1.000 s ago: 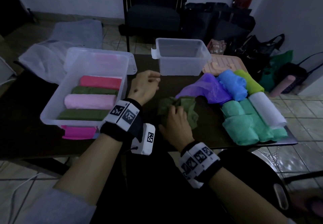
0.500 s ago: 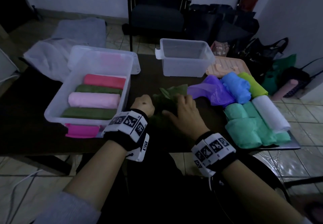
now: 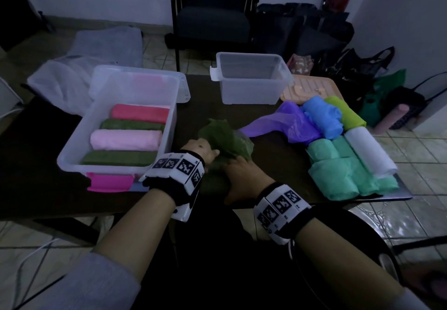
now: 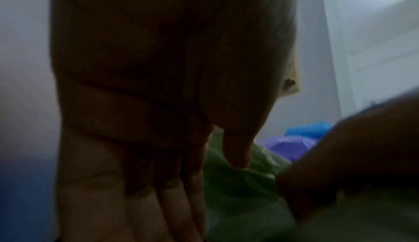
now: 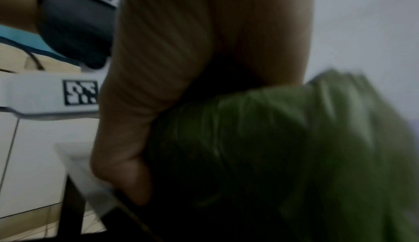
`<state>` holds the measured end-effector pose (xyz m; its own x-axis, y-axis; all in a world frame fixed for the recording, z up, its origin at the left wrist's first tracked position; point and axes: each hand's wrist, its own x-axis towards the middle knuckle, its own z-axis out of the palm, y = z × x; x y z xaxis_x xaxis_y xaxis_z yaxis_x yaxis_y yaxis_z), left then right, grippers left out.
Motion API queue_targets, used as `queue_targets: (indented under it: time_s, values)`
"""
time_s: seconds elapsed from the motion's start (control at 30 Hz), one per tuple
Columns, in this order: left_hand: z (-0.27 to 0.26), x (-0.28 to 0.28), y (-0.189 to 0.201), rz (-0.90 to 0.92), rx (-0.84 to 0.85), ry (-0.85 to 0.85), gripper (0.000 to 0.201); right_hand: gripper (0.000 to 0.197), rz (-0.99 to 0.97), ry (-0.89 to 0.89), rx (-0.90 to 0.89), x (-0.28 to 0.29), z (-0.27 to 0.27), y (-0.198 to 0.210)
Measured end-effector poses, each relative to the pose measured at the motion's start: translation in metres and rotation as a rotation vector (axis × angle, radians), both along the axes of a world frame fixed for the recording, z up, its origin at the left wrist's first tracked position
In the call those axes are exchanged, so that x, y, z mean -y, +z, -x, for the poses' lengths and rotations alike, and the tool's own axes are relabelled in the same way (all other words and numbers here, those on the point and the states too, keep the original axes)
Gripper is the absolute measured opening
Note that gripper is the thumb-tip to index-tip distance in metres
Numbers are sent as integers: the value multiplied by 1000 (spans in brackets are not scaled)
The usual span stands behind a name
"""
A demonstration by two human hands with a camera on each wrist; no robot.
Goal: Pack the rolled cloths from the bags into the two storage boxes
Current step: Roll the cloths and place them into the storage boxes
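Observation:
A dark green bag [image 3: 225, 138] with a roll inside lies at the table's near middle, and both hands hold it. My left hand [image 3: 202, 151] grips its left side, thumb on the plastic [image 4: 244, 201]. My right hand [image 3: 242, 174] wraps its near end, with the bag [image 5: 272, 147] filling the palm. The large clear box [image 3: 72, 150] on the left holds a red roll [image 3: 140, 113], two dark green rolls [image 3: 131, 124] and a pink roll [image 3: 125, 139]. The small clear box [image 3: 249, 92] stands empty at the back. Bagged rolls lie at right: purple [image 3: 297, 126], blue [image 3: 324, 116], lime [image 3: 346, 113], white [image 3: 370, 150] and teal [image 3: 338, 172].
A pink lid [image 3: 108, 181] sticks out under the large box, and a peach lid [image 3: 312, 87] lies behind the bagged rolls. A white sack [image 3: 63, 87] slumps at the far left. A dark chair [image 3: 212, 14] and dark bags [image 3: 350, 68] stand beyond the table.
My left hand came from beside the large box down onto the green bag. My right hand stayed on the bag, which now bunches up between both hands.

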<state>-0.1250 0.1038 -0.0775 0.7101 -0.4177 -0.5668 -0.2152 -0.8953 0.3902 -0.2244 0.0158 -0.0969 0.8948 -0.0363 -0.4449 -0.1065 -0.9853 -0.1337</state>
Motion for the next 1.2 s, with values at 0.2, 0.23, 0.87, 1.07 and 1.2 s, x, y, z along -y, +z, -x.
queue_targets:
  time_s: [0.2, 0.23, 0.87, 1.07, 1.2]
  values:
    - [6, 4, -14, 115, -43, 177, 55, 57, -93, 58, 23, 0, 16, -2]
    - [5, 3, -14, 183, -88, 221, 53, 57, -85, 69, 32, 2, 19, 0]
    - [-20, 35, 58, 929, -260, 460, 38, 58, 20, 159, 189, 12, 24, 12]
    - [-25, 33, 65, 787, 406, 258, 26, 55, -51, 76, 103, 16, 12, -1]
    - [-10, 41, 36, 307, 299, -248, 28, 57, -60, 86, 84, 18, 11, -1]
